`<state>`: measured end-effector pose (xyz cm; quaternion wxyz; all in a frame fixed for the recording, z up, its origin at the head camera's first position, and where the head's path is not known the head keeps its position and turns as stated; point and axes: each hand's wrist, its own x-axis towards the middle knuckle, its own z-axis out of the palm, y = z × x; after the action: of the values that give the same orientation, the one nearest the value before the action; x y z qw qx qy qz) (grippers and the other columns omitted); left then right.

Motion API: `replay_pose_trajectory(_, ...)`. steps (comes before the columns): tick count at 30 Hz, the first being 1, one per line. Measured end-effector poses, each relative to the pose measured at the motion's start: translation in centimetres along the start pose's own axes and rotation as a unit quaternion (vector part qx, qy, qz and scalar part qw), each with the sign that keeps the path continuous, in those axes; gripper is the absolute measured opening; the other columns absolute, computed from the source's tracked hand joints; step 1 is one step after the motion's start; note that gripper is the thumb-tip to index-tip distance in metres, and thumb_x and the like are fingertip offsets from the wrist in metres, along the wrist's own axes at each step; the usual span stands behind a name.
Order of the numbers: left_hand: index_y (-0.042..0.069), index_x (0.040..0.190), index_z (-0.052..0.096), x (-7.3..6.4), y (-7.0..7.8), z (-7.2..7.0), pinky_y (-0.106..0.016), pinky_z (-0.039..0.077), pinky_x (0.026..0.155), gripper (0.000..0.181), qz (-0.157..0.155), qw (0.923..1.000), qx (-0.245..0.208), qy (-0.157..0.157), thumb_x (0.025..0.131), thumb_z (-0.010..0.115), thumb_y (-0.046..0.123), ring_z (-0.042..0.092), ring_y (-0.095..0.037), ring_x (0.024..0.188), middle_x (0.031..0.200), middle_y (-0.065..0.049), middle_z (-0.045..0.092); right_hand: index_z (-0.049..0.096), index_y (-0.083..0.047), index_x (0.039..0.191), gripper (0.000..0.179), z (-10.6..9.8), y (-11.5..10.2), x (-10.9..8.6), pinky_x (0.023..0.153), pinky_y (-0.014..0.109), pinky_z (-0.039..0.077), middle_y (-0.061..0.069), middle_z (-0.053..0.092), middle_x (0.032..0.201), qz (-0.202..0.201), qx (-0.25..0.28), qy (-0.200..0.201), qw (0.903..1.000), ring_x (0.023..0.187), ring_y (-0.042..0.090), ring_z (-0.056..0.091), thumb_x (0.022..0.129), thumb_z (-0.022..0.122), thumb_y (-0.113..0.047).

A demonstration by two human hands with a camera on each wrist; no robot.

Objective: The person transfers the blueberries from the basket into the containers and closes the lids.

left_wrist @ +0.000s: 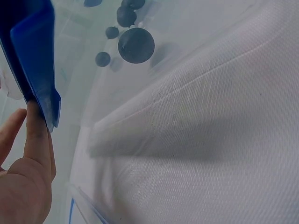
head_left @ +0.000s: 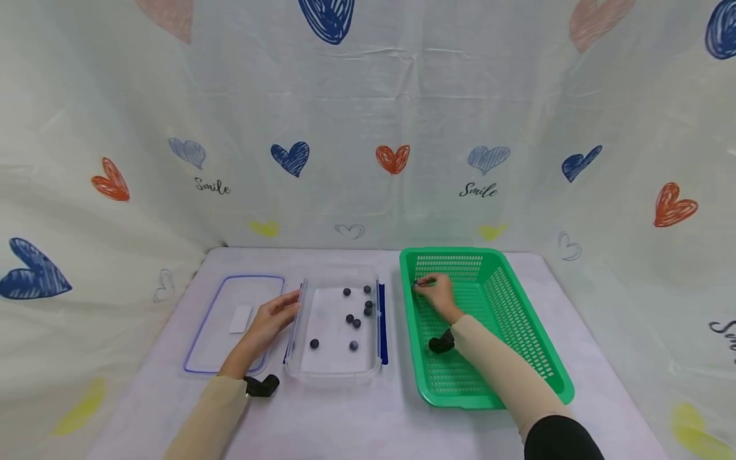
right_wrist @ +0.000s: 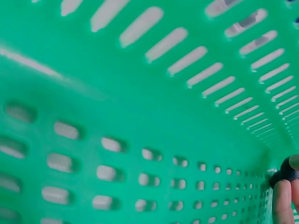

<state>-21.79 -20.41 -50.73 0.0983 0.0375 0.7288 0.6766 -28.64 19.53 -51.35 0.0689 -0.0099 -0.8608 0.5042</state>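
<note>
My left hand (head_left: 271,326) is at the left wall of a clear plastic container (head_left: 336,377), its fingers nearly straight against the side. In the left wrist view, the fingertips (left_wrist: 35,114) touch the lower edge of a blue latch flap (left_wrist: 35,60). Several dark blueberries (head_left: 350,318) lie scattered on the container's floor, most toward its right half. Over at the green basket (head_left: 497,399), my right hand (head_left: 439,295) is inside, near the left wall toward the back. Its thumb and fingers pinch a dark blueberry (right_wrist: 281,177), partly hidden by the fingertips.
A clear lid with a blue rim (head_left: 255,276) lies flat on the table left of the container, a white rectangle (head_left: 240,319) on it. Another blue latch flap (head_left: 383,326) sticks out along the container's right side. A heart-patterned curtain (head_left: 356,204) stands behind and beside the table.
</note>
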Motion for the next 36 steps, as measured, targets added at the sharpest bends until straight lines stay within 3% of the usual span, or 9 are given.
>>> replay_pose_trajectory(7, -0.001, 0.149, 0.041, 0.2, -0.2, 0.0, -0.021, 0.043, 0.103, 0.058, 0.004, 1.0, -0.007, 0.001, 0.101, 0.063, 0.02, 0.049, -0.015, 0.127, 0.149, -0.022, 0.043, 0.072, 0.009, 0.099, 0.015, -1.1, -0.3, 0.1, 0.062, 0.028, 0.051, 0.02, 0.069, 0.094, 0.014, 0.01, -0.004, 0.9998, 0.089, 0.034, 0.063, 0.086, 0.076, 0.0)
replay_pose_trajectory(15, -0.001, 0.15, 0.041, 0.2, 0.0, 0.4, -0.024, 0.043, 0.105, 0.056, 0.005, 0.9999, -0.009, 0.001, 0.101, 0.062, 0.019, 0.045, -0.025, 0.133, 0.15, -0.022, 0.042, 0.071, 0.008, 0.103, 0.019, -2.6, -1.2, 0.0, 0.074, 0.039, 0.056, 0.021, 0.067, 0.103, 0.027, 0.026, -0.01, 0.9992, 0.098, 0.035, 0.06, 0.088, 0.075, -0.003)
replay_pose_trajectory(22, -0.001, 0.15, 0.041, 0.0, 0.0, 0.1, -0.022, 0.044, 0.103, 0.056, 0.004, 1.0, -0.003, 0.005, 0.101, 0.061, 0.019, 0.045, -0.025, 0.133, 0.15, -0.022, 0.042, 0.07, 0.007, 0.106, 0.021, -3.1, -2.2, -0.4, 0.09, 0.055, 0.053, 0.019, 0.066, 0.106, 0.038, 0.073, -0.024, 0.9963, 0.105, 0.035, 0.058, 0.089, 0.074, -0.004)
replay_pose_trajectory(31, 0.001, 0.15, 0.042, 0.3, 0.0, 0.0, -0.025, 0.044, 0.105, 0.059, 0.002, 1.0, -0.001, 0.005, 0.1, 0.063, 0.023, 0.043, -0.029, 0.136, 0.15, -0.02, 0.043, 0.07, 0.006, 0.109, 0.026, -4.0, -4.5, -0.7, 0.097, 0.057, 0.048, 0.015, 0.066, 0.108, 0.033, 0.108, -0.024, 0.9933, 0.106, 0.029, 0.058, 0.089, 0.077, -0.009)
replay_pose_trajectory(36, 0.0, 0.15, 0.041, 0.0, 0.0, 0.1, -0.026, 0.044, 0.105, 0.059, -0.002, 1.0, -0.001, 0.005, 0.1, 0.063, 0.023, 0.042, -0.029, 0.135, 0.15, -0.021, 0.043, 0.069, 0.007, 0.111, 0.03, -4.3, -5.9, -1.3, 0.099, 0.051, 0.048, 0.014, 0.064, 0.115, 0.031, 0.143, -0.036, 0.9885, 0.106, 0.025, 0.059, 0.087, 0.078, -0.009)
